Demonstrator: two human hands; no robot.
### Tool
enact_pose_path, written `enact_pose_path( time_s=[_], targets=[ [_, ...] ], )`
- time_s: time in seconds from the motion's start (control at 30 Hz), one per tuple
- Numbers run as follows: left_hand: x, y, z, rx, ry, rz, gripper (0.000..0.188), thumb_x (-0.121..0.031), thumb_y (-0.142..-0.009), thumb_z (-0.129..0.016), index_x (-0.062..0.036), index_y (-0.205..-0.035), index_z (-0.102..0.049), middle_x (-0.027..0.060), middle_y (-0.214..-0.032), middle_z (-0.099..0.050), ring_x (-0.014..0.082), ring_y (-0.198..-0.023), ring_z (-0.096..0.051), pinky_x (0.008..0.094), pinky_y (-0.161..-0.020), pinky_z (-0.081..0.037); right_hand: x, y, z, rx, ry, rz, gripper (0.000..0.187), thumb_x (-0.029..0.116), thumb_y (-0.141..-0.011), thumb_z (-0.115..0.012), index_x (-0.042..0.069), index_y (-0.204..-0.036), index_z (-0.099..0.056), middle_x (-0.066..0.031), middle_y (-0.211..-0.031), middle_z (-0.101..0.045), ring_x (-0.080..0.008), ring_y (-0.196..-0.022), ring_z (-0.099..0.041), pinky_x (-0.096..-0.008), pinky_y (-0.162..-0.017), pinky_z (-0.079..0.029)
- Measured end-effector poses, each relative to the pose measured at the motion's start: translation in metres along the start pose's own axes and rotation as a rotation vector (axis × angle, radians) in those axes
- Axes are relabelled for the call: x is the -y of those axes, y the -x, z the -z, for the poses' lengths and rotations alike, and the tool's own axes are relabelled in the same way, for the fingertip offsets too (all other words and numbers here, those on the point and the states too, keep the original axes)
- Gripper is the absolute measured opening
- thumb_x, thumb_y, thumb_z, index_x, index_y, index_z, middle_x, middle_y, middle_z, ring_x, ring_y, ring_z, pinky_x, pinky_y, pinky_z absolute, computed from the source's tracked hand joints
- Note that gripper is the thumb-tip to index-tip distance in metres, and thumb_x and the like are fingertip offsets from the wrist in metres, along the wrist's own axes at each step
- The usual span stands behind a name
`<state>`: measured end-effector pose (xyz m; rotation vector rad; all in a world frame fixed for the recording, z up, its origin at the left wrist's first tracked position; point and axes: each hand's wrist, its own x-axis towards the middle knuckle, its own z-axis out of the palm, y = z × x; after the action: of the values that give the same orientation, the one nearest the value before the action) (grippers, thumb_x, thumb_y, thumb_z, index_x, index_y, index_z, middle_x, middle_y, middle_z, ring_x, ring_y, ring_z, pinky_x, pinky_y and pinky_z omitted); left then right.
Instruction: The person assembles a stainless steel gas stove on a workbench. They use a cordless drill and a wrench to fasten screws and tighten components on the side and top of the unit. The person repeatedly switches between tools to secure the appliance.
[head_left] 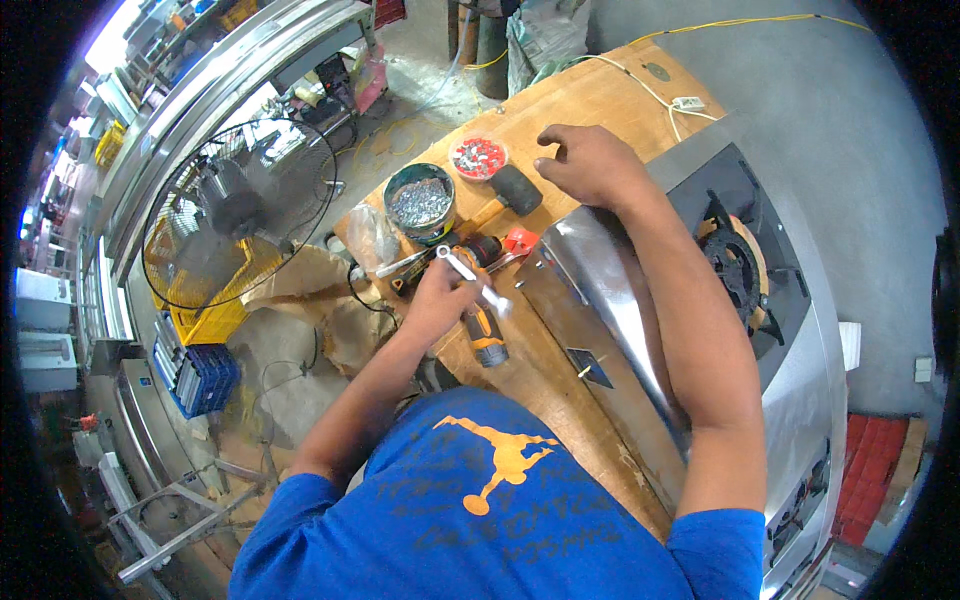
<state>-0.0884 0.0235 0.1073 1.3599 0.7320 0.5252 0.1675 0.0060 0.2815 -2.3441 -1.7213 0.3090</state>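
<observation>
My left hand (437, 303) is closed around a shiny metal wrench (462, 264), its ring end pointing up and away from the fingers. Just beneath lies an orange and black cordless drill (486, 340) on the wooden bench. My right hand (592, 167) is held above the far side of a stainless steel gas stove (625, 300), thumb and forefinger apart with nothing visible between them. Between my hands, a black-headed rubber mallet (515, 190) rests near an orange-red item (519, 241). A small dark plate (589, 367) sits on the stove's near side panel.
A tub of metal screws (420, 203) and a bowl of red and grey small parts (478, 158) stand on the wooden bench (610, 95). A burner (728, 265) tops the stove. Left are a caged fan (240, 215) and a blue crate (206, 379). A white cable (650, 90) crosses the bench.
</observation>
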Motion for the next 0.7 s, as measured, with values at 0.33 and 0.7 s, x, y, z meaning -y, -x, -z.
enact_pose_path(
  time_s=[0.33,0.7],
  targets=[
    [0.01,-0.05,-0.034,-0.153,-0.215,0.068,0.016,-0.009,-0.091,-0.064,-0.0014,-0.1,-0.054,0.0107,-0.079,-0.068,0.0176,-0.061,-0.066,0.033,-0.057,-0.053,0.004,0.002,0.005,0.028,0.017,-0.023,0.046,0.036,-0.085,-0.065,0.009,-0.122,-0.066,-0.016,-0.103,-0.073,-0.0324,-0.098,-0.069,-0.0419,-0.089,-0.053],
    [0.022,-0.06,-0.034,0.032,-0.154,0.161,0.022,-0.011,-0.096,-0.063,0.0003,-0.11,-0.051,0.0112,-0.094,-0.068,0.0169,-0.076,-0.069,0.0302,-0.064,-0.057,0.009,0.004,0.013,0.09,0.045,-0.068,0.049,0.038,-0.085,-0.062,0.013,-0.127,-0.064,-0.0154,-0.114,-0.07,-0.0326,-0.111,-0.064,-0.0443,-0.094,-0.051]
  ],
)
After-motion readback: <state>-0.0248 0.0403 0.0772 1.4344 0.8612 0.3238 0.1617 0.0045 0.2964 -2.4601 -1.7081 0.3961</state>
